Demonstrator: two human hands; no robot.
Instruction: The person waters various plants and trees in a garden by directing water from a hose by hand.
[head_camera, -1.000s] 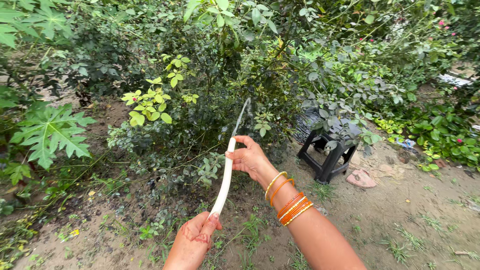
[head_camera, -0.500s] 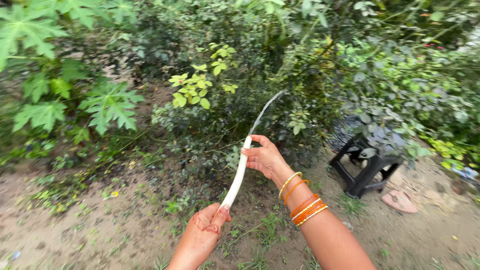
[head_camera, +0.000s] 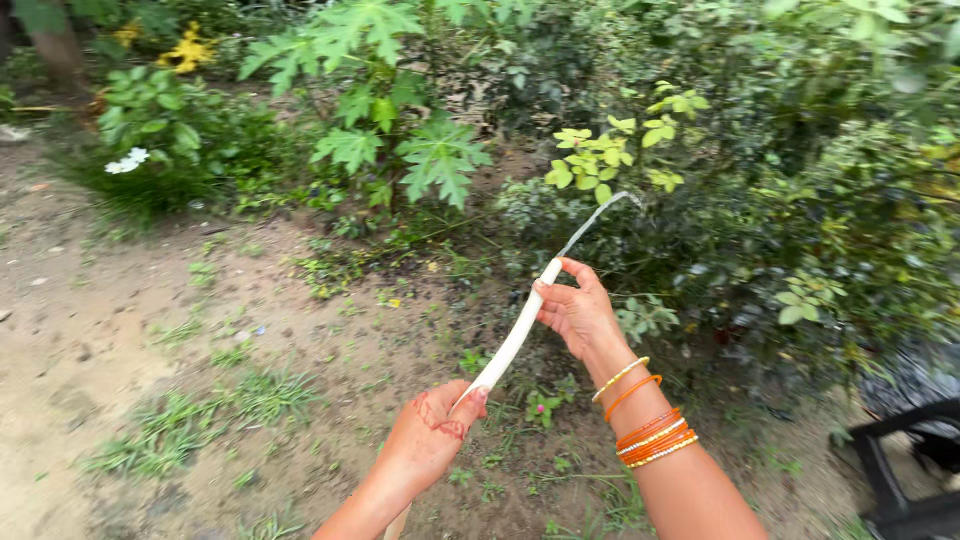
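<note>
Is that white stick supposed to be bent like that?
The white stick curves between the left hand and right hand, and its thin far tip droops over the bushes. It shows no break. Nothing else looks odd.

Bare dirt ground (head_camera: 90, 340) with grass tufts (head_camera: 230, 400) meets dense green shrubs (head_camera: 800, 200); a black stool (head_camera: 900, 470) stands at right in daylight.

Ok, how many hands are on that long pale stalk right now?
2. The left hand has its grip on the pale stalk at the lower end, near the bottom of the view; the right hand holds it higher up, by the bushes. No other hands show.
</note>
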